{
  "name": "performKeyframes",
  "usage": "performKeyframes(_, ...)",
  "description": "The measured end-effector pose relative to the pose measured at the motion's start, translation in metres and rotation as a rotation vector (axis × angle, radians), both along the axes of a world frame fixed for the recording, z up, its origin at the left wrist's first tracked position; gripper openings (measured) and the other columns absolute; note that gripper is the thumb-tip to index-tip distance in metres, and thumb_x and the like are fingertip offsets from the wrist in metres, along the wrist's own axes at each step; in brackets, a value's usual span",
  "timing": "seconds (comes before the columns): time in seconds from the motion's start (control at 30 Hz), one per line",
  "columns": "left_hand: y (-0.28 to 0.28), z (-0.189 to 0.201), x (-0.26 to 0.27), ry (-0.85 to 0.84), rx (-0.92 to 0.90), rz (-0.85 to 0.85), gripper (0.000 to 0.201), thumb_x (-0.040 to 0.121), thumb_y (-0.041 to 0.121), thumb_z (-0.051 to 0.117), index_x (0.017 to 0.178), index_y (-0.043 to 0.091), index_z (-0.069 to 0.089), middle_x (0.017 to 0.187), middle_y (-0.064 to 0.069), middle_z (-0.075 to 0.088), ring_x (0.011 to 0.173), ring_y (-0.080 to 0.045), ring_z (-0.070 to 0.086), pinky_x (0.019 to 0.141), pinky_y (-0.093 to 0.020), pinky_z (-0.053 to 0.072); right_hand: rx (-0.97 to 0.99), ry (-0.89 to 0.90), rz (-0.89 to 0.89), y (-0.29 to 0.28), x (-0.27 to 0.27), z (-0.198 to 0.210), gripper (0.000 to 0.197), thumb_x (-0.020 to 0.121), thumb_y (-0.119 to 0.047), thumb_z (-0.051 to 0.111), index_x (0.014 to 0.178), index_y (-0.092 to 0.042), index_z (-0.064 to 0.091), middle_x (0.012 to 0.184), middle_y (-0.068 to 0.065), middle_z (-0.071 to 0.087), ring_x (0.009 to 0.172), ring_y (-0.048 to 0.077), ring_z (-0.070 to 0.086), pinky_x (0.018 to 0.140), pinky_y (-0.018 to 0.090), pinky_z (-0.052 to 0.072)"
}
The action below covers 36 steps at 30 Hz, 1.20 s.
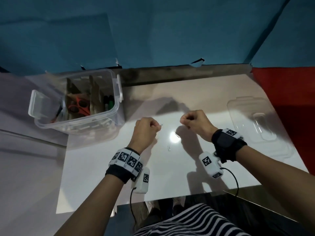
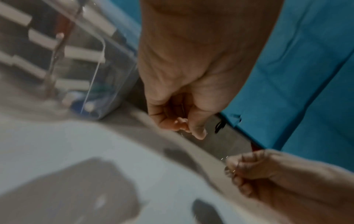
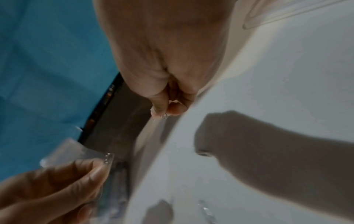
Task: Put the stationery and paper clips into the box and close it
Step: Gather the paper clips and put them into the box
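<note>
Fingers of both hands pinched on paper clips – left hand [image 1: 144, 132] & right hand [image 1: 196, 123], box [image 1: 76, 103] far left

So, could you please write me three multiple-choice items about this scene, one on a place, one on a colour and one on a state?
1. Where does the loose lid lie?
A. On the box
B. On the table, to the right of the hands
C. Under the left hand

2. What colour are the scissors handles in the box?
A. Red
B. Yellow
C. White

3. What is the left hand doing?
A. Lying flat on the table
B. Gripping the lid
C. Pinching a paper clip

Answers:
1. B: the clear lid rests on the white table, right of the right hand.
2. A: the handles among the dividers look red.
3. C: a thin wire clip sticks out from its curled fingertips.
</note>
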<state>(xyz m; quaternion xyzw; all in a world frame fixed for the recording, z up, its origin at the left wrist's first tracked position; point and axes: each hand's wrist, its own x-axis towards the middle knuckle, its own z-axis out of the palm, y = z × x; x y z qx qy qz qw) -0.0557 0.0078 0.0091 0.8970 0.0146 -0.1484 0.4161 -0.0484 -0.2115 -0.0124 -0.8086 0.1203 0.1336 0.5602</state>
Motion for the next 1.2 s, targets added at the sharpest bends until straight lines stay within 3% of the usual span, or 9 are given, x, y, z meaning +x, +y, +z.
performKeyframes(0.2, 0.056, 0.107, 0.023, -0.321, -0.027, 0.038, 0.004, 0.091, 0.017, 0.072, 0.090, 0.016, 0.075, 0.085, 0.007, 0.071, 0.080, -0.001, 0.065, 0.070, -0.011, 0.045, 0.244, -0.093, 0.037, 0.069, 0.052, 0.062, 0.008, 0.090, 0.001, 0.066, 0.083, -0.001, 0.068, 0.077, 0.008, 0.063, 0.070, 0.016, 0.054, 0.064, 0.023, 0.049)
performKeyframes(0.3, 0.107, 0.139, 0.050, -0.438, 0.029, 0.154, 0.002, 0.088, 0.018, 0.075, 0.086, 0.017, 0.076, 0.082, 0.007, 0.072, 0.079, -0.006, 0.066, 0.075, -0.022, 0.051, 0.283, -0.147, 0.119, 0.131, 0.079, 0.098, 0.006, 0.091, 0.000, 0.065, 0.087, 0.002, 0.069, 0.074, 0.005, 0.064, 0.069, 0.013, 0.056, 0.061, 0.018, 0.048)
performKeyframes(0.37, 0.143, 0.145, 0.073, -0.426, 0.078, 0.238, 0.002, 0.086, 0.016, 0.075, 0.087, 0.016, 0.077, 0.083, 0.002, 0.073, 0.081, -0.012, 0.068, 0.075, -0.028, 0.053, 0.308, -0.176, 0.151, 0.176, 0.094, 0.120, 0.005, 0.091, 0.000, 0.066, 0.087, -0.002, 0.069, 0.068, -0.002, 0.065, 0.060, 0.006, 0.058, 0.055, 0.017, 0.046)
performKeyframes(0.47, 0.191, 0.135, 0.107, -0.360, 0.148, 0.337, 0.011, 0.083, 0.003, 0.071, 0.087, 0.010, 0.078, 0.087, -0.008, 0.077, 0.085, -0.020, 0.072, 0.076, -0.027, 0.054, 0.220, -0.252, 0.182, 0.238, 0.121, 0.130, 0.014, 0.087, 0.002, 0.065, 0.081, -0.011, 0.068, 0.076, 0.007, 0.067, 0.066, 0.016, 0.058, 0.059, 0.028, 0.047)
performKeyframes(0.63, 0.210, 0.105, 0.146, -0.215, 0.303, 0.386, 0.013, 0.082, 0.020, 0.075, 0.079, 0.007, 0.075, 0.083, -0.009, 0.074, 0.081, -0.020, 0.070, 0.070, -0.026, 0.046, -0.040, -0.256, 0.147, 0.304, 0.158, 0.118, 0.008, 0.084, -0.003, 0.066, 0.083, -0.001, 0.074, 0.083, 0.007, 0.072, 0.075, 0.012, 0.060, 0.060, 0.023, 0.044)
performKeyframes(0.77, 0.206, 0.082, 0.150, -0.092, 0.380, 0.343, 0.028, 0.080, 0.015, 0.080, 0.106, 0.009, 0.073, 0.106, -0.012, 0.074, 0.092, -0.023, 0.068, 0.086, -0.032, 0.054, -0.279, -0.197, 0.349, 0.310, 0.159, 0.116, 0.011, 0.089, -0.007, 0.062, 0.096, -0.001, 0.068, 0.101, 0.015, 0.070, 0.094, 0.025, 0.066, 0.070, 0.030, 0.046)
performKeyframes(0.83, 0.205, 0.078, 0.150, -0.120, 0.371, 0.371, 0.034, 0.080, 0.012, 0.080, 0.112, 0.010, 0.071, 0.114, -0.014, 0.072, 0.104, -0.027, 0.069, 0.095, -0.038, 0.054, -0.327, -0.211, 0.395, 0.304, 0.159, 0.116, 0.004, 0.090, -0.006, 0.059, 0.088, -0.006, 0.063, 0.094, 0.017, 0.066, 0.088, 0.026, 0.063, 0.068, 0.031, 0.041)
performKeyframes(1.03, 0.185, 0.095, 0.145, -0.204, 0.429, 0.337, 0.018, 0.086, 0.016, 0.071, 0.101, 0.008, 0.077, 0.105, -0.017, 0.074, 0.100, -0.033, 0.070, 0.071, -0.029, 0.045, -0.316, -0.286, 0.357, 0.268, 0.156, 0.120, 0.014, 0.083, -0.006, 0.064, 0.079, -0.009, 0.076, 0.083, 0.011, 0.075, 0.076, 0.023, 0.068, 0.071, 0.033, 0.056)
performKeyframes(1.2, 0.145, 0.101, 0.120, -0.348, 0.422, 0.150, 0.027, 0.080, 0.002, 0.062, 0.099, 0.014, 0.078, 0.100, -0.013, 0.076, 0.095, -0.031, 0.071, 0.082, -0.030, 0.052, -0.253, -0.336, 0.337, 0.192, 0.127, 0.128, 0.030, 0.088, -0.021, 0.067, 0.062, -0.006, 0.066, 0.054, 0.007, 0.063, 0.044, 0.014, 0.058, 0.053, 0.025, 0.052)
